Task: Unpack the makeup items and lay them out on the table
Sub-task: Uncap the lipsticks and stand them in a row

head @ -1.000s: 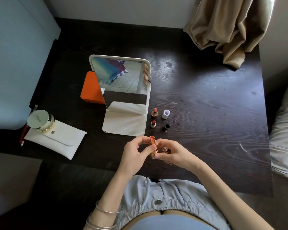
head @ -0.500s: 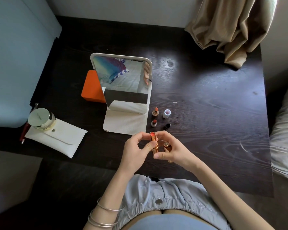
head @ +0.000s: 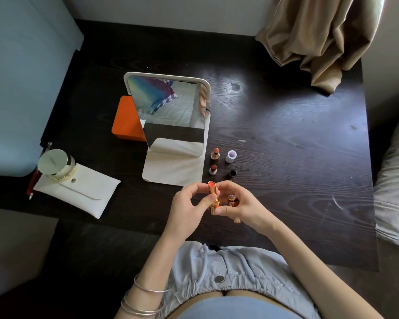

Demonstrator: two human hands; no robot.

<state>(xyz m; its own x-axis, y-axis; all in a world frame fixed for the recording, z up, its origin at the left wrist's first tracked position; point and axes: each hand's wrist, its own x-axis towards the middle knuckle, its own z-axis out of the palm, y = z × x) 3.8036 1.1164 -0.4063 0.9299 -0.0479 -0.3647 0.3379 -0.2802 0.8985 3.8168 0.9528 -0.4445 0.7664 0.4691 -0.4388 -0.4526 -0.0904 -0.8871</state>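
Since the earlier frame the gold lipstick has been raised slightly, below frame centre. It is pinched by left hand and right hand, which also grasps its cap. Its long axis stands upright, bullet upward. A slip could topple the small lipsticks nearby.

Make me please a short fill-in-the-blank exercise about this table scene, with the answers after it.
1. Both hands, left and right, hold an open gold ____ with an orange tip.
2. The round gold jar rests on a white ____.
3. Behind the mirror stands an ____ box.
4. Two open lipsticks stand to the ____ of the mirror's base.

Answers: lipstick; pouch; orange; right
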